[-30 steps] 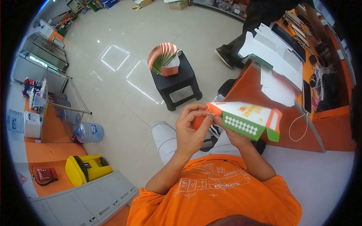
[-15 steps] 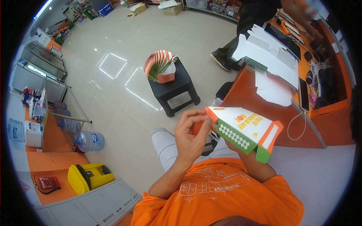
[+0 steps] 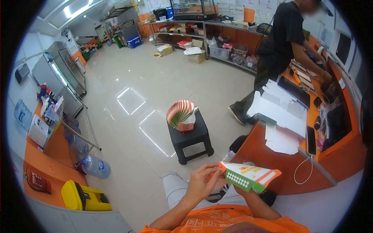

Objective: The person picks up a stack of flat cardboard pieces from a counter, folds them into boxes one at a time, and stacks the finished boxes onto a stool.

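A triangular paper food box [image 3: 248,173], white on top with yellow lettering, a green patterned side and orange end flaps, is held above my lap. My left hand [image 3: 203,180] pinches its narrow orange tip between thumb and fingers. From beneath, my right hand [image 3: 241,188] grips the box; its fingers are mostly hidden by the carton. The flap at the wide end stands out. In front of me, a fanned stack of similar orange, white and green cartons [image 3: 181,115] rests on a black plastic stool [image 3: 190,134].
At right, an orange desk [image 3: 248,159] bears unfolded white cartons [image 3: 285,110], a phone [image 3: 311,140] and a cable. A person in dark clothes [image 3: 279,46] reaches over it. On the left are water jugs [image 3: 95,166], a yellow bin [image 3: 83,197] and a fire extinguisher [image 3: 38,182].
My view has tilted up, so the hands and box appear lower and more of the room shows. Both hands keep their hold on the box, the left one still at its tip.
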Motion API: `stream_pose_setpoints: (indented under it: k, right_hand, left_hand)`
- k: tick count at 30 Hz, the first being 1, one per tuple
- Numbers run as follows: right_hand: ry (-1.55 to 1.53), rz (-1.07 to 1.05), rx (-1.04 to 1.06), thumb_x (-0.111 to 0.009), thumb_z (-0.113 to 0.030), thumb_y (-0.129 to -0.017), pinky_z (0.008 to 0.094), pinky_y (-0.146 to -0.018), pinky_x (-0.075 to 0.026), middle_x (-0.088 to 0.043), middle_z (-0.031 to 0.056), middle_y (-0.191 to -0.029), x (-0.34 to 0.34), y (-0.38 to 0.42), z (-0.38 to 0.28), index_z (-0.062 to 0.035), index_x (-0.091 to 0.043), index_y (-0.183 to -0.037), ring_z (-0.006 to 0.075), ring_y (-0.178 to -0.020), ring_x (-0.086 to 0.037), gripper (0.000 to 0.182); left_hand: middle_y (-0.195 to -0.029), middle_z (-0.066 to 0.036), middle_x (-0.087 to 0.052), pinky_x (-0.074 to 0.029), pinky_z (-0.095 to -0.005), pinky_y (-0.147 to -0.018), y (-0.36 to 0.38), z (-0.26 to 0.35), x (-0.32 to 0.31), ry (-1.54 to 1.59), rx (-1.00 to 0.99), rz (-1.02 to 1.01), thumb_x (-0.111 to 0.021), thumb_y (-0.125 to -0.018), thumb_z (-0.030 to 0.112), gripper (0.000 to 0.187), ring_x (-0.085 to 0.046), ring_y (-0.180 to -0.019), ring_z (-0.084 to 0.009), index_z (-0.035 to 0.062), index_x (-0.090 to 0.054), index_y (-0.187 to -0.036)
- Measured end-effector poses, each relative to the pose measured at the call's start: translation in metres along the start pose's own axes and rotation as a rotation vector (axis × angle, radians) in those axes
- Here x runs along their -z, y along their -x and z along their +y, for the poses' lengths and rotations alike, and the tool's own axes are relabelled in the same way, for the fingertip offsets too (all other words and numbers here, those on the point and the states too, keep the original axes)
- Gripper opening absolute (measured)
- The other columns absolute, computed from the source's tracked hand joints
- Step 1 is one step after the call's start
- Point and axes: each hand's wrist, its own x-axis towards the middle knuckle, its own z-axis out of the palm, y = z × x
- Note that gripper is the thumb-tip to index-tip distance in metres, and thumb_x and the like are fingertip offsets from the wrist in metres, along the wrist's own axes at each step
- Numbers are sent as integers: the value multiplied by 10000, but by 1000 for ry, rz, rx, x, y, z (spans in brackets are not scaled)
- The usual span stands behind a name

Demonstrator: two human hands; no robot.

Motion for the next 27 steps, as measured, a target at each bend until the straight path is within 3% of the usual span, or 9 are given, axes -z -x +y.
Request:
stream_pose_setpoints:
  k: [1,4,8,12,14,17,20,23,27]
  right_hand:
    - [356,-16,61,-720,-286,-978,318,-868,-517,-659,86,-1179,-9,-1,0,-46,-657,-1247,180,-1019,-619,367]
    - [746,-115,117,-651,-255,-1028,317,-875,-517,-652,97,-1228,-12,3,-8,-59,-579,-1381,180,-1043,-643,410]
    - [1098,-125,155,-658,-231,-1021,339,-835,-495,-665,80,-1146,-31,10,-15,-71,-622,-1304,199,-990,-631,328]
    - [1148,-110,237,-641,-191,-1020,360,-850,-498,-661,89,-1138,16,13,36,-65,-633,-1277,223,-1004,-627,286]
    - [1184,-27,447,-623,-169,-1018,380,-884,-493,-656,96,-1148,17,13,47,-61,-637,-1266,238,-1050,-617,271]
    - [1010,-41,359,-616,-156,-1011,390,-912,-489,-656,101,-1158,16,15,52,-55,-636,-1258,258,-1064,-619,268]
    - [1105,50,403,-619,-234,-1038,383,-960,-473,-629,104,-1223,4,21,55,-55,-621,-1270,219,-1111,-589,293]
    - [1108,83,260,-625,-226,-1036,381,-977,-467,-643,108,-1182,1,23,43,-38,-637,-1242,233,-1114,-593,279]
    - [1159,162,284,-650,-161,-999,408,-905,-502,-691,125,-1101,-12,24,34,-25,-677,-1184,252,-1032,-649,231]
  left_hand:
    - [-1089,-158,-746,-556,-292,-724,3,-3,-1,6,-6,12,-722,-934,82,151,-723,-908,-213,-10,-773,-1041]
    - [-1094,-161,-747,-561,-304,-749,11,-14,1,-10,-25,-46,-708,-946,84,155,-729,-922,-227,-8,-769,-1055]
    - [-1122,-178,-741,-568,-324,-809,19,-18,5,-96,-4,-147,-701,-952,93,169,-736,-954,-256,-20,-761,-1063]
    - [-1131,-193,-734,-567,-351,-838,23,-16,3,-134,-46,-147,-724,-931,103,204,-733,-981,-304,-34,-742,-1082]
    - [-1131,-199,-731,-568,-359,-837,24,-22,1,-153,-92,-132,-734,-921,102,229,-729,-982,-324,-30,-730,-1108]
    - [-1132,-211,-725,-571,-372,-829,32,-24,-5,-220,-106,-91,-742,-905,80,273,-723,-980,-349,-23,-707,-1156]
    - [-1133,-217,-721,-576,-380,-810,38,-38,-16,-273,-163,-46,-734,-893,35,301,-719,-965,-356,-18,-691,-1186]
    - [-1130,-215,-721,-577,-382,-787,36,-44,-19,-268,-234,-26,-722,-881,-9,312,-715,-937,-353,-20,-688,-1191]
    - [-1131,-206,-724,-577,-375,-762,36,-50,-21,-282,-262,-35,-712,-871,-33,323,-711,-895,-345,-24,-690,-1194]
